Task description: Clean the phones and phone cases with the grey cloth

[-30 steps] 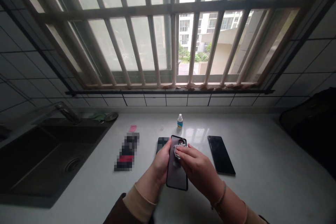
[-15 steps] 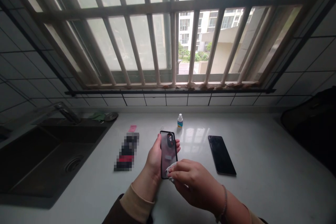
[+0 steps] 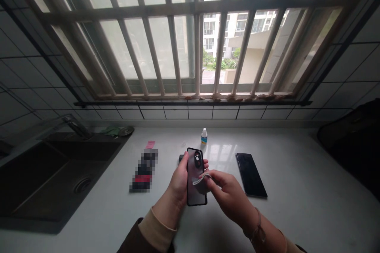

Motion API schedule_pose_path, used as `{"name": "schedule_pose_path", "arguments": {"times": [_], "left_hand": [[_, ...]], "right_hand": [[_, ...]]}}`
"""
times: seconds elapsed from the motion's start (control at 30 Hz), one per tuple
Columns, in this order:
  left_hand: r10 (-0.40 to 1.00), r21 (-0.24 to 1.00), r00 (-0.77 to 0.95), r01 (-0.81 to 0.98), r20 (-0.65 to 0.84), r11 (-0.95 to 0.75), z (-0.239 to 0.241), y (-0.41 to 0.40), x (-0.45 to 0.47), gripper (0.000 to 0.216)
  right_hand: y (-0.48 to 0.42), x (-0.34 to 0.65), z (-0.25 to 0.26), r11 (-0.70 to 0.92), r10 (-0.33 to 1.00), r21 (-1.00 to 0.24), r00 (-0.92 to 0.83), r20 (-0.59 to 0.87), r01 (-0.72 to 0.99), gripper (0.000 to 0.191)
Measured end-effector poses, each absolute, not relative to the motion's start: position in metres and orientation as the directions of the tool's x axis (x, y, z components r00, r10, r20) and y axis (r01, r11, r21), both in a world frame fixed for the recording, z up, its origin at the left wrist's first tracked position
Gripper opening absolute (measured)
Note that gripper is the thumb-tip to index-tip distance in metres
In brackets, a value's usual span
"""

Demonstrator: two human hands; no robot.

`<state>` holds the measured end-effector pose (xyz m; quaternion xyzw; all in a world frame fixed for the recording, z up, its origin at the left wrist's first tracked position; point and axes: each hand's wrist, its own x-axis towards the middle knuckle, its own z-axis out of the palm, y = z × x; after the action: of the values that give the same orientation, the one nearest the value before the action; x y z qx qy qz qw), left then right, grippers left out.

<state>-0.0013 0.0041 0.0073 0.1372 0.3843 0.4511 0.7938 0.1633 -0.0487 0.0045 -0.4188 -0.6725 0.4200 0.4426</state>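
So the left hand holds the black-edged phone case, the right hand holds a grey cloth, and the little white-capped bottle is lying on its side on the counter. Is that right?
Not quite: the bottle is standing upright on the counter, as the head view shows. The left hand does hold the phone case, and the right hand the grey cloth.

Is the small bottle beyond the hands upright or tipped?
Upright: the small bottle stands on its base on the counter, white cap at top.
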Motion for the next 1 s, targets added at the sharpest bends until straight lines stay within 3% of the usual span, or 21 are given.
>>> {"name": "schedule_pose_path", "arguments": {"times": [0.13,0.27,0.47,0.8,0.87,1.0], "left_hand": [[0.806,0.548,0.361,-0.597,-0.469,0.586,0.006,0.001,0.0,0.065],[0.806,0.564,0.338,-0.583,-0.486,0.585,0.002,0.001,0.002,0.067],[0.863,0.614,0.187,-0.633,-0.47,0.471,0.002,0.006,0.002,0.059],[0.857,0.619,0.18,-0.622,-0.482,0.479,0.012,0.006,-0.006,0.058],[0.847,0.603,0.199,-0.624,-0.493,0.497,0.013,0.008,-0.009,0.059],[0.788,0.514,0.369,-0.607,-0.493,0.606,0.012,0.008,-0.01,0.061]], "right_hand": [[-0.051,0.162,-0.001,0.435,0.901,-0.854,-0.13,0.415,0.287,0.023],[-0.057,0.153,-0.003,0.638,0.77,-0.677,-0.322,0.551,0.367,0.025],[-0.066,0.146,0.0,0.706,0.691,-0.631,-0.508,0.513,0.323,0.019],[-0.057,0.153,-0.006,0.719,0.691,-0.525,-0.547,0.472,0.456,0.021],[-0.054,0.156,-0.004,0.677,0.734,-0.551,-0.511,0.448,0.488,0.024],[-0.048,0.167,0.003,0.449,0.893,-0.764,-0.245,0.376,0.463,0.026]]}}
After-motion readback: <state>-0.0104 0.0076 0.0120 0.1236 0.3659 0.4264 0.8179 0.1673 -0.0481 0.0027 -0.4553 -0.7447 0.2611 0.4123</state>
